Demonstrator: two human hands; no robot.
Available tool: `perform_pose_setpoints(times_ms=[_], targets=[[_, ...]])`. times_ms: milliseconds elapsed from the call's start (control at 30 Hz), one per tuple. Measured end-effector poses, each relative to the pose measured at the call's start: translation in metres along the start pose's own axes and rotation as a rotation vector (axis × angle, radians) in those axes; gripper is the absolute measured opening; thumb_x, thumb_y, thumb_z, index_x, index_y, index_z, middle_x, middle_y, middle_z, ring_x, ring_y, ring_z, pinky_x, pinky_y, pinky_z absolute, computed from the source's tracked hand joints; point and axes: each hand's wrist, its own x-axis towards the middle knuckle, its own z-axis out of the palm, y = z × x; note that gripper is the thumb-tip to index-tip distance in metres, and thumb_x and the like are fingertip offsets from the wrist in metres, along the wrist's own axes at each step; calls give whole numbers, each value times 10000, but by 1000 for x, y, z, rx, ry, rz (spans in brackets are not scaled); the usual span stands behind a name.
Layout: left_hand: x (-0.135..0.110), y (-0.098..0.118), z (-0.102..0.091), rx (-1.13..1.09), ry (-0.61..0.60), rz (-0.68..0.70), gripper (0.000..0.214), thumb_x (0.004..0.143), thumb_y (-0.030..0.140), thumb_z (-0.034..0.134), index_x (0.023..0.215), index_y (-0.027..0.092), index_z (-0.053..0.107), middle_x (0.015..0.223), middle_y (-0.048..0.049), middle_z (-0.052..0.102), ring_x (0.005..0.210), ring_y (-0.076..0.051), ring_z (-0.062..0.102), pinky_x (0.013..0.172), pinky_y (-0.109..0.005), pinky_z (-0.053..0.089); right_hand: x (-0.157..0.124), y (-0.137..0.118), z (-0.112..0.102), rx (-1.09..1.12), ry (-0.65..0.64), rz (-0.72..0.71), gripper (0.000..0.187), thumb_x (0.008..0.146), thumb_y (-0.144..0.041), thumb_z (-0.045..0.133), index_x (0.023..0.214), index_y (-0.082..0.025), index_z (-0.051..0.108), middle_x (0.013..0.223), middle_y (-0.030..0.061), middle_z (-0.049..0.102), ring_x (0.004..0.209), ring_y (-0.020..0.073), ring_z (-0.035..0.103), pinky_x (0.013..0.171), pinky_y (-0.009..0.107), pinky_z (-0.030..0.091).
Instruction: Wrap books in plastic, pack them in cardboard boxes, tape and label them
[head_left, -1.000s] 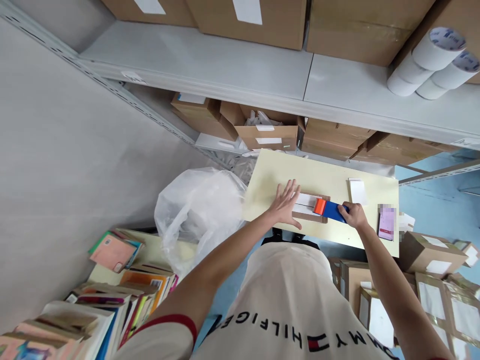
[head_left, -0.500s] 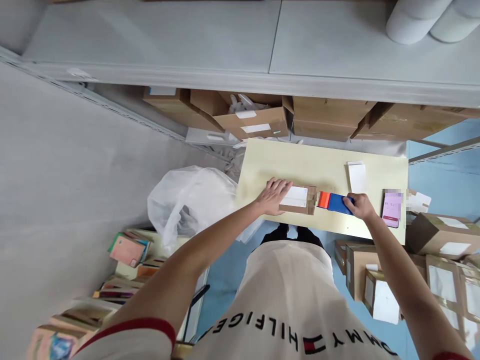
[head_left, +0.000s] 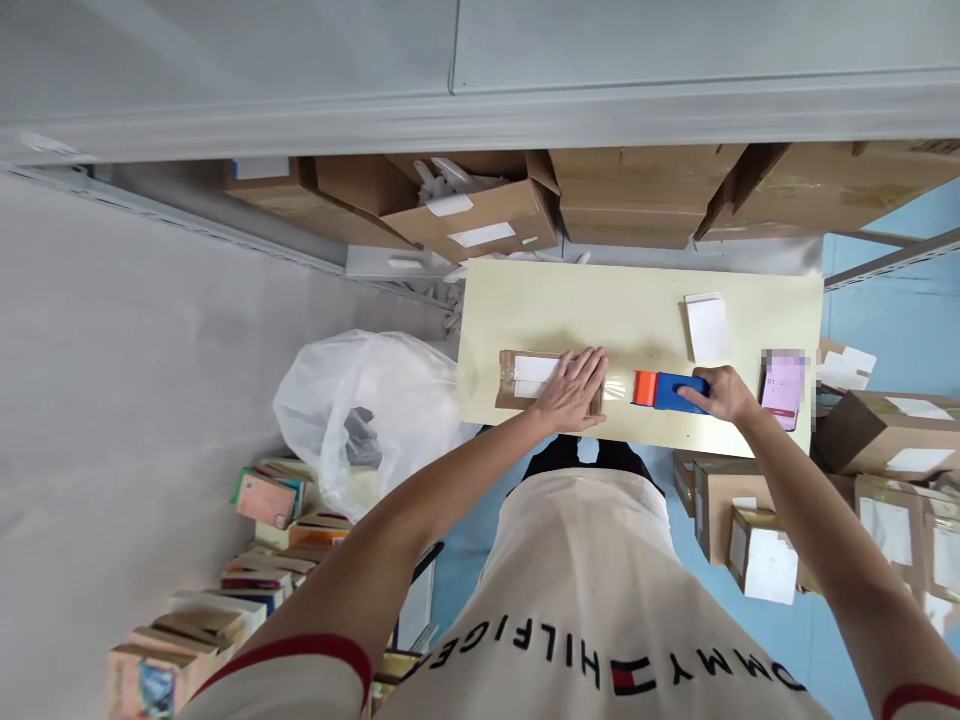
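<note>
A small brown cardboard box [head_left: 506,385] with a white label [head_left: 534,374] lies on the pale yellow table. My left hand [head_left: 574,388] rests flat over the box's right end, fingers stretched out, covering part of the label. My right hand [head_left: 716,392] is wrapped around a blue tape dispenser [head_left: 670,391] with an orange front [head_left: 645,387]. The orange end faces the box. Between the two, a short stretch of clear tape [head_left: 616,388] catches the light.
White slips of paper [head_left: 706,328] and a phone [head_left: 782,388] lie on the table [head_left: 615,300]. Boxes [head_left: 761,555] are stacked at right. A white plastic bag [head_left: 375,400] and piled books [head_left: 255,580] are at left. Open cartons [head_left: 480,215] sit under the grey shelf [head_left: 525,110].
My left hand has gone from the left end of the box to its right end. The box sits farther left, with a wider gap to the dispenser. My right hand keeps its hold.
</note>
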Motion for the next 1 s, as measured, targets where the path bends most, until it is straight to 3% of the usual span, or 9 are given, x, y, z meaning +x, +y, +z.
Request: perform_pose_setpoints(times_ms=[133,267,367,500,633,733,800,900,1000], targets=[[-2,5,-2,8,14,21,574,810,476,643,1306,196,571,1596,-194,223,1459,-435,165,1110,-669,48,8,-53,5,-352,-31,221,509,833,-656,501,683,-180,604,616,102,608,555,201,543,546,316,351],[7,18,-13,14,2,-34,448,778,482,688,1143,223,681,1593,-156,248,1435,-440,198,1096,-683,93,25,-103,22,-496,-12,241,343,891,-428,528,773,-131,651,684,152,654,631,248,611,628,360,391],[10,19,-22,-68,-26,-77,635,744,565,697,1269,215,624,1595,-190,213,1426,-453,208,1081,-702,127,13,-85,31,-451,147,217,368,921,-444,473,829,-129,640,731,159,669,679,247,616,650,346,398],[-9,-3,-20,-230,4,-77,847,815,541,621,1527,238,275,1633,-168,48,1486,-414,58,1120,-672,121,-21,-28,61,-351,431,176,288,945,-319,374,942,-132,594,772,132,659,716,249,591,711,361,411],[-53,-39,5,-276,267,-416,704,910,452,487,1519,167,276,1631,-181,32,1492,-402,-12,1134,-684,19,-37,1,112,-284,425,215,208,909,-234,386,892,-148,574,746,119,626,727,264,574,737,405,422],[-82,-62,30,-538,398,-694,806,902,511,476,1542,139,158,1630,-186,34,1500,-364,6,1173,-629,54,-41,5,136,-205,411,249,204,902,-245,407,967,-155,578,796,114,618,783,264,579,758,419,450],[-93,-72,44,-803,425,-781,817,905,568,437,1546,157,139,1632,-157,84,1505,-309,86,1211,-523,121,-44,2,141,-168,457,248,222,898,-257,431,1054,-175,566,905,127,622,889,276,581,819,443,463],[-99,-79,55,-1084,488,-755,770,906,640,369,1515,181,262,1610,-112,229,1483,-262,219,1208,-407,225,-42,-14,138,-139,561,213,414,864,-306,527,1254,-178,475,1199,181,561,1162,325,503,972,504,430],[-95,-76,54,-1267,581,-662,765,872,693,406,1435,176,419,1516,-109,430,1429,-274,351,1158,-403,330,-28,-43,137,-4,500,100,785,788,-403,657,1445,-169,296,1428,206,413,1348,349,374,1079,526,370]])
